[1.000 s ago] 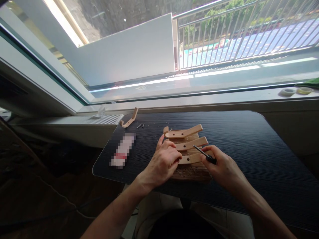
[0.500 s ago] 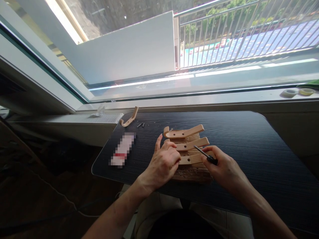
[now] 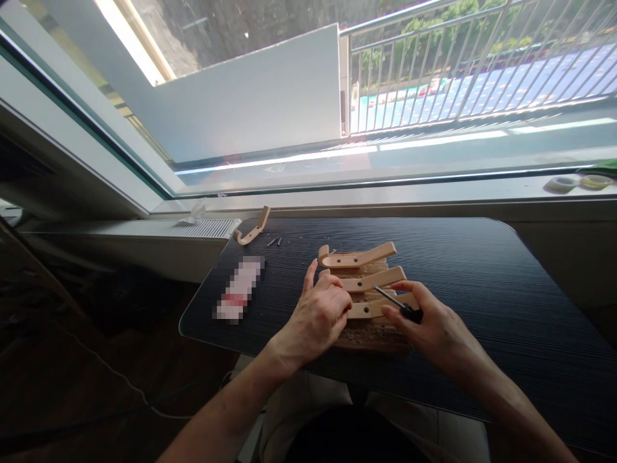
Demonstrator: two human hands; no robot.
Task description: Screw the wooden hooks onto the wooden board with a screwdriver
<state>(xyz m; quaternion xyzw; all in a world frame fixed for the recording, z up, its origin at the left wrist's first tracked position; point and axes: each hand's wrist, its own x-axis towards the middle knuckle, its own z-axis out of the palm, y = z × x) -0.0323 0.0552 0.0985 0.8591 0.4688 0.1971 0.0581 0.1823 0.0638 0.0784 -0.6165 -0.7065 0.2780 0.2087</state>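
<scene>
Three pale wooden hooks lie side by side across a rough wooden board: the far hook, the middle hook and the near hook. My left hand covers the left ends of the middle and near hooks, its fingers bent and closed on the near one; one finger points away toward the far hook. In my right hand is a screwdriver with a black handle. Its metal shaft slants up and left, the tip above the hooks near the middle hook's lower edge. Dark holes show in the hooks.
Another wooden hook rests at the black table's far left corner, with screws beside it. A blurred-out pink and white item lies at left. Tape rolls sit on the windowsill at right.
My right hand has shifted slightly left over the near hook, its thumb now nearer the hook's middle. The screwdriver tip has moved a little left and down. My left hand keeps its place.
</scene>
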